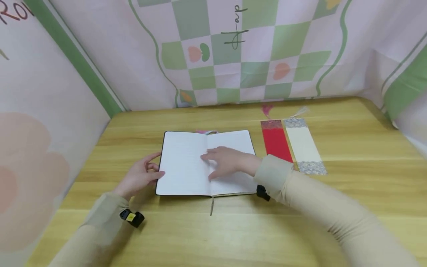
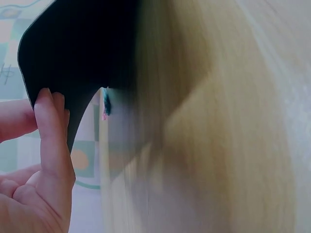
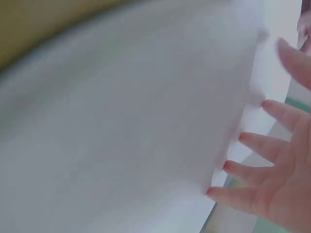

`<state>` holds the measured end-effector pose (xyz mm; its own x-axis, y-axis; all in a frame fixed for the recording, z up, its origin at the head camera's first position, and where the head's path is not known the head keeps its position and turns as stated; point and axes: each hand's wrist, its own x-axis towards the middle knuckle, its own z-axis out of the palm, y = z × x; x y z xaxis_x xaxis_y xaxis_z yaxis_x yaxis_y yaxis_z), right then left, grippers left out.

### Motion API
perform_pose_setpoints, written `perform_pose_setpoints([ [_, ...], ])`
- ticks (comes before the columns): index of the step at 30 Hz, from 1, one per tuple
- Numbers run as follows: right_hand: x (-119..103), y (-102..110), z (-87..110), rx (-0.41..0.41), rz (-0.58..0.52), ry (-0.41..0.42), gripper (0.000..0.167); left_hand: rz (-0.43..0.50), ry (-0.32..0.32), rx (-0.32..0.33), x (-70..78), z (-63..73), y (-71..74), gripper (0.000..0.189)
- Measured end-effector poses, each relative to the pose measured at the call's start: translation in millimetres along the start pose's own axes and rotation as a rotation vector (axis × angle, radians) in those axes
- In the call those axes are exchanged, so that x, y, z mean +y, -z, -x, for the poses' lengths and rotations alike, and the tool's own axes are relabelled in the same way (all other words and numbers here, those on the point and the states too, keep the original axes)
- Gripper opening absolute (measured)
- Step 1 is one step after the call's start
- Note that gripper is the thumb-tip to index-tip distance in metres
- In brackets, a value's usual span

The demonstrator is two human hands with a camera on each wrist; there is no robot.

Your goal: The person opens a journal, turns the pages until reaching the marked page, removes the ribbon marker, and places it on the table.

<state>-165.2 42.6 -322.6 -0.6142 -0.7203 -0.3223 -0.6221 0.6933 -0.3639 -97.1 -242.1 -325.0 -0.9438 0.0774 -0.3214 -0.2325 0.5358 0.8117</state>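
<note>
Head: notebook (image 1: 183,163) lies open on table (image 1: 100,159); left hand (image 1: 136,180) pinches its edge, seemingly steadying it. Left wrist: dark cover (image 2: 82,43) between thumb and fingers. Right wrist: fingers of right hand (image 3: 282,177) spread apart along fold (image 3: 251,73), likely keeping pages (image 3: 126,126) flat.

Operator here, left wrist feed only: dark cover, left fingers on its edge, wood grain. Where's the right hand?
Observer: Right hand is over the right-hand page of the open notebook, fingertips at the centre fold.
Operator: Copy. Anything lying to the right of the notebook?
Observer: Two bookmarks side by side: a red bookmark nearer the notebook, a white bookmark beyond it.
Operator: Anything poking out at the near edge?
Observer: Yes, a thin ribbon sticks out below the fold, toward the person.
</note>
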Motion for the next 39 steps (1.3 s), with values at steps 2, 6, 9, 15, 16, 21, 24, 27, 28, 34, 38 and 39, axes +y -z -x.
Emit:
perform_pose_setpoints([
  [2,12,3,2.1,0.017,0.021,-0.024,0.072,0.001,0.003,0.003,1.0,-0.2,-1.0,0.075],
  [6,37,10,3.5,0.057,0.044,-0.108,0.076,0.002,-0.002,-0.008,3.1,-0.7,-2.0,0.077],
  [9,52,16,3.0,0.087,0.028,-0.161,0.079,-0.015,-0.009,-0.012,4.6,-1.5,-2.6,0.074],
  [15,70,27,-1.8,0.086,0.057,-0.218,0.086,-0.015,-0.005,-0.014,3.5,-2.4,-4.8,0.072],
  [16,73,28,-2.7,0.084,0.069,-0.224,0.087,-0.011,-0.007,-0.017,2.7,-2.3,-5.1,0.072],
  [21,81,32,-7.1,0.07,0.105,-0.258,0.087,-0.002,-0.018,-0.031,0.6,-1.9,-5.1,0.073],
  [24,82,33,-7.0,0.079,0.09,-0.284,0.086,-0.003,-0.02,-0.038,1.5,-2.5,-4.5,0.073],
  [27,79,33,-4.7,0.122,0.085,-0.301,0.084,-0.008,-0.017,-0.04,2.8,-3.4,-3.6,0.073],
  [28,77,32,-3.6,0.143,0.09,-0.304,0.083,-0.011,-0.019,-0.04,3.2,-3.6,-3.4,0.073],
  [34,70,23,-0.1,0.256,0.183,-0.266,0.075,-0.021,-0.005,-0.036,3.9,-1.8,-3.1,0.073],
  [38,66,18,4.6,0.314,0.148,-0.23,0.068,-0.03,0.005,-0.03,4.2,-1.9,-2.3,0.073],
  [39,65,17,6.4,0.327,0.135,-0.216,0.066,-0.031,0.005,-0.03,4.2,-2.2,-2.0,0.073],
])
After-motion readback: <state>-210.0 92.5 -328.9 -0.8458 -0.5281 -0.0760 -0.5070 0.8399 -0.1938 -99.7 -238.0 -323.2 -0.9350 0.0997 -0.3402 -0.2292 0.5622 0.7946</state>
